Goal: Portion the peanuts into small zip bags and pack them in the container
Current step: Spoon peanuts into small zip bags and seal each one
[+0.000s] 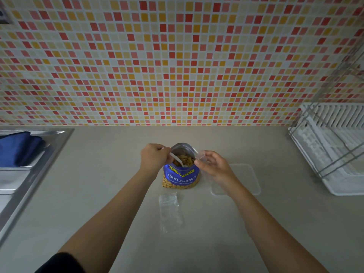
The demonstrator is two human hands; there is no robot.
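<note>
L hand (155,157): plastic spoon (175,157) gripped, in peanut bag (181,176).
R hand (215,166): zip bag (201,155) pinched.
Countertop (110,166): beige; sink (49,147) left of L hand, dish rack (338,134) right of R hand.
Wall (177,56): mosaic tile.

A blue peanut bag (181,177) stands upright mid-countertop, nearer the back edge, its top open and its clear bottom band showing nuts. Peanuts (185,160) fill the mouth, and a white spoon (176,158) dips into them from the left. A small clear zip bag (201,155) is held just right of the mouth. Another zip bag (171,211) lies flat toward the front edge – empty. The clear shallow container (247,179) sits to the right.
</note>
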